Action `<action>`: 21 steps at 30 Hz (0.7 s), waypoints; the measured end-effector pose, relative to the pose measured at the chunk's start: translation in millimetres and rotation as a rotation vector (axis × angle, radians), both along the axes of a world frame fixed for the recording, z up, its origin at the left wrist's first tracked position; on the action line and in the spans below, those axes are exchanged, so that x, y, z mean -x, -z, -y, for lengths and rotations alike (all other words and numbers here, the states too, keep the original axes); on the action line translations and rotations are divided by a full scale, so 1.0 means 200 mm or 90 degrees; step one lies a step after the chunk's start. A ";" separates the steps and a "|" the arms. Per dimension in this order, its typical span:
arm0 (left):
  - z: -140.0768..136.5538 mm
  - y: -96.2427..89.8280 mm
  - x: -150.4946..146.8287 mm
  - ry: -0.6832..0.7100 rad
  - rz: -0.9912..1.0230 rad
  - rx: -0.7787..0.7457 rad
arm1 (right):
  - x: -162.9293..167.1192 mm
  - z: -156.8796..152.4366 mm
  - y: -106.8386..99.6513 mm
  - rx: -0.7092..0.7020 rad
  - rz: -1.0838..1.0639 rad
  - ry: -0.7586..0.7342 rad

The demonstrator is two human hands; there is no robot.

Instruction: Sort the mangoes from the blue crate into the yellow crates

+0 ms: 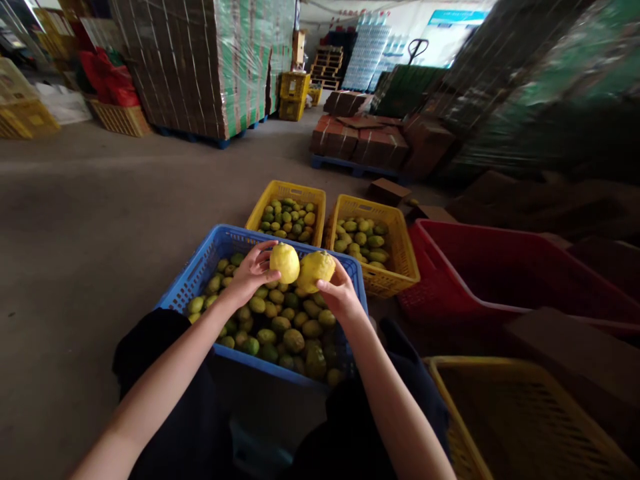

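Yellow fruits [285,263] in curled left grip [251,272] and right grip [341,291], close together above blue crate [191,275]

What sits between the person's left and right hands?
Head view: a left yellow fruit, held by the left hand, then a right yellow fruit, held by the right hand.

Can't make out any text: too small and blurred in pale lettering [458,15] on the blue sign [456,18], likewise, beyond its left edge, in red characters [367,13] on the white wall [440,41].
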State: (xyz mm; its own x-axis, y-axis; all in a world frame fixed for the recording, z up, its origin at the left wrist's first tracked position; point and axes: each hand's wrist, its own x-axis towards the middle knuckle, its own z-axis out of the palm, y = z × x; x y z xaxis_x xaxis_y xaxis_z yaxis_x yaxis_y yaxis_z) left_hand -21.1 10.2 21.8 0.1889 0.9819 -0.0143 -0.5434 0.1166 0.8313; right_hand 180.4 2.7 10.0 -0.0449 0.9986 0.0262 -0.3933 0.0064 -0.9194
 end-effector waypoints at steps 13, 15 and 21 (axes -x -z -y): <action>0.00 0.01 -0.07 0.035 0.195 0.315 | 0.04 0.01 -0.02 0.261 -0.211 -0.075; 0.01 0.02 -0.09 0.065 0.185 0.341 | 0.05 0.00 0.00 0.264 -0.232 -0.094; 0.01 0.03 -0.12 0.074 0.127 0.448 | 0.12 0.01 0.10 0.342 -0.258 -0.143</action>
State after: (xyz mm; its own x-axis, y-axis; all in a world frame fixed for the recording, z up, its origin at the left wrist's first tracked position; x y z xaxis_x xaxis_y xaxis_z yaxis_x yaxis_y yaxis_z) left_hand 3.3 8.8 16.5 0.3559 0.7269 -0.5874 -0.6282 0.6514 0.4255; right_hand 156.3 0.9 -10.3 -0.3418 0.8462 -0.4087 -0.6441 -0.5276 -0.5539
